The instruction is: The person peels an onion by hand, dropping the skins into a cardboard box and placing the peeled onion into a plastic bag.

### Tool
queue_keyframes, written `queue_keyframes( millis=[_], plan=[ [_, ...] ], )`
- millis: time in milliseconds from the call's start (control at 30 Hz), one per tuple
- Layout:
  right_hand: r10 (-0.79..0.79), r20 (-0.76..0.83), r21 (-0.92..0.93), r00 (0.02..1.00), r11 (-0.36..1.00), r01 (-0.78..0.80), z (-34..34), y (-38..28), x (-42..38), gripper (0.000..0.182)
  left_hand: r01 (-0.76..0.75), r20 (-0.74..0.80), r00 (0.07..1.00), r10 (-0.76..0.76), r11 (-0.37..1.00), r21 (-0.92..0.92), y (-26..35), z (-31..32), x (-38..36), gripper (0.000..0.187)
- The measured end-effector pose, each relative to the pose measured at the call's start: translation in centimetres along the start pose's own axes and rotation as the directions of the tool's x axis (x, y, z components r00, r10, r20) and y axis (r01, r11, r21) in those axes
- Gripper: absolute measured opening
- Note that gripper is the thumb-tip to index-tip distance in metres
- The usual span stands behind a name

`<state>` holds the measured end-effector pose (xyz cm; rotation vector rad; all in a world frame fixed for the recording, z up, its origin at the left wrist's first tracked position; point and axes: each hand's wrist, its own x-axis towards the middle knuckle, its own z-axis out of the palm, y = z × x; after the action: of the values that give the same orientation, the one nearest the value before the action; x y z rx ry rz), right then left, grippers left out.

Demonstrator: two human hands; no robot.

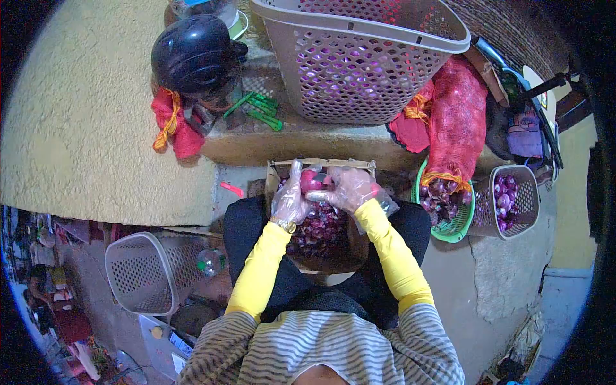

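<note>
My left hand (290, 197), in a clear plastic glove, is closed around a red onion (310, 180) above a cardboard box (361, 253). My right hand (350, 188), also gloved, is closed and meets the onion from the other side. It grips what looks like a small red-handled knife (375, 190); a bit of red shows past the palm, and the rest is mostly hidden by the fingers. Beneath both hands, the box holds a pile of purple onion skins (319, 231). The box sits between my knees.
A large perforated basket (366, 70) of onions stands on the ledge, beside a red mesh sack (455, 115). To the right are a green basket (474, 215) and a grey basket (531, 208) with onions. Another grey basket (138, 273) is at left. Green-handled tools (260, 109) lie near a black helmet (192, 54).
</note>
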<state>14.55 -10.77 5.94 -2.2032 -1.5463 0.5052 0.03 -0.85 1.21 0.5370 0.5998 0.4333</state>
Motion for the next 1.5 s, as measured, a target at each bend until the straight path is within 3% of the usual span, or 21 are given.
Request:
queue_keyframes(
  millis=[200,267,400,467,600,633,667,700,767,900,1000,1067,1167,1267,1367,1500],
  plan=[
    [0.038,0.077,-0.029,0.996,0.999,-0.036,-0.8,-0.6,0.0,0.076,-0.015,0.014,1.0,0.015,1.0,-0.009,0.0,-0.1,-0.1,0.067],
    [0.05,0.139,-0.02,0.989,0.999,-0.047,-1.3,-0.9,0.0,0.075,-0.027,-0.048,0.998,0.028,1.0,0.011,0.0,-0.2,0.1,0.066],
    [0.05,0.133,-0.011,0.99,0.999,-0.049,-0.7,-0.6,0.0,0.072,-0.012,-0.053,0.999,0.01,0.999,-0.049,0.1,0.3,0.0,0.064],
    [0.0,0.088,0.013,0.996,1.0,-0.001,-0.4,-0.5,-0.1,0.062,-0.005,-0.018,1.0,0.003,0.996,-0.089,0.1,0.2,0.0,0.065],
    [-0.001,0.139,0.021,0.99,1.0,-0.002,0.4,0.1,0.3,0.065,0.023,-0.025,0.999,-0.025,0.996,-0.087,-0.1,0.0,-0.2,0.066],
    [-0.019,0.127,-0.012,0.992,1.0,0.021,0.6,0.2,0.3,0.065,-0.158,0.002,0.987,0.162,0.964,0.212,0.1,0.7,-1.2,0.067],
    [-0.037,0.115,-0.045,0.993,0.998,0.043,0.8,0.4,0.3,0.065,-0.324,0.082,0.941,0.327,0.814,0.482,0.2,1.1,-1.8,0.069],
    [-0.037,0.116,-0.046,0.993,0.998,0.043,0.5,0.1,0.2,0.065,-0.324,0.081,0.942,0.327,0.814,0.482,0.1,0.7,-1.3,0.069],
    [-0.027,0.172,-0.133,0.985,0.99,0.051,-0.5,-0.8,0.1,0.067,-0.03,-0.026,0.999,0.031,0.999,0.019,-0.3,-0.6,0.4,0.069],
    [-0.133,0.19,-0.127,0.973,0.979,0.159,-0.4,-0.3,-0.1,0.065,0.007,-0.036,0.999,-0.007,1.0,-0.015,0.0,-0.7,0.4,0.07],
    [-0.176,0.218,-0.096,0.96,0.975,0.201,-1.2,-0.6,-0.5,0.064,0.029,-0.1,0.995,-0.02,0.996,0.086,1.5,1.3,-1.4,0.07],
    [-0.216,0.198,-0.102,0.956,0.966,0.239,-1.0,-0.4,-0.5,0.062,0.097,-0.285,0.958,-0.042,0.978,0.183,2.4,3.5,-2.7,0.071],
    [-0.174,0.121,-0.089,0.977,0.979,0.185,-0.6,-0.4,-0.4,0.061,0.011,-0.158,0.988,-0.005,0.999,0.035,0.8,0.6,-0.6,0.07],
    [-0.127,0.042,-0.021,0.991,0.992,0.128,-0.7,-0.4,-0.3,0.061,0.014,-0.054,0.998,-0.014,1.0,0.003,0.2,-0.6,0.2,0.068],
    [-0.09,-0.042,0.038,0.995,0.995,0.092,-0.4,-0.2,-0.3,0.069,0.019,-0.061,0.998,-0.013,0.995,0.099,0.8,0.1,-0.5,0.068],
    [-0.095,-0.075,0.041,0.993,0.994,0.099,-0.1,0.1,-0.2,0.072,0.022,-0.069,0.997,-0.019,0.999,0.046,0.3,-0.1,-0.1,0.066]
  ],
)
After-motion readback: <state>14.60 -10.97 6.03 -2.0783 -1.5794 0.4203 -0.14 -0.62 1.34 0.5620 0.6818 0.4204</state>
